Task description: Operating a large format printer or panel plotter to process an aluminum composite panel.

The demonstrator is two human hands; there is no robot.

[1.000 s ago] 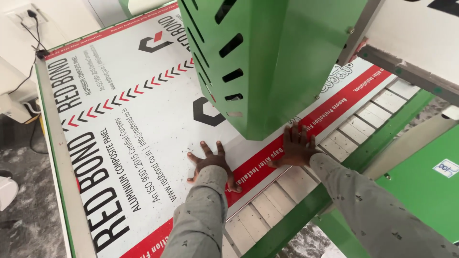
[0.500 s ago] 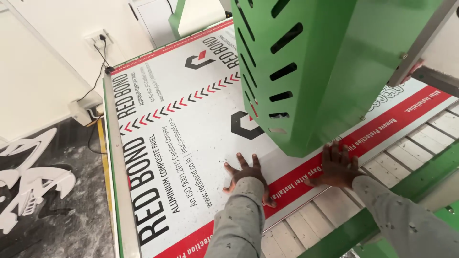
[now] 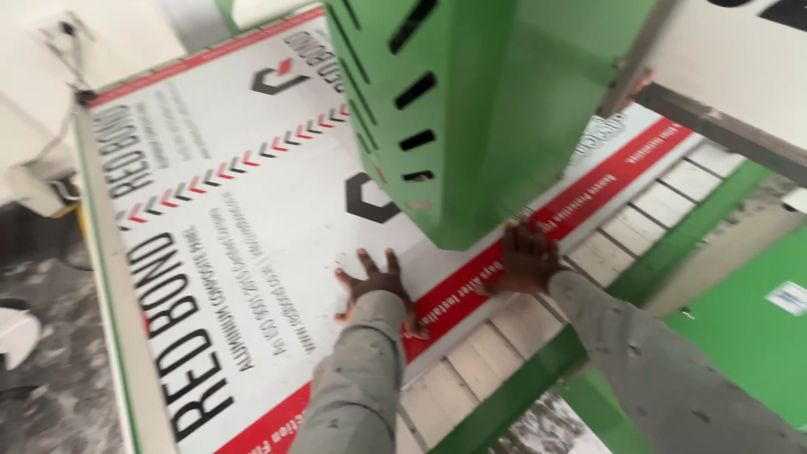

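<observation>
A large white panel with red bands and black lettering lies flat on a machine bed. My left hand presses flat on it, fingers spread, near its red edge strip. My right hand lies flat on the red strip, just below the big green machine head that hangs over the panel. Both arms wear grey sleeves. Neither hand holds anything.
The slatted pale bed shows beyond the panel's right edge, framed by a green rail. A white wall with a socket and cables stands at the left. Dusty grey floor lies lower left.
The view has swung, first to the left and then back a little. Both hands stay flat on the panel near the red strip, at much the same spots.
</observation>
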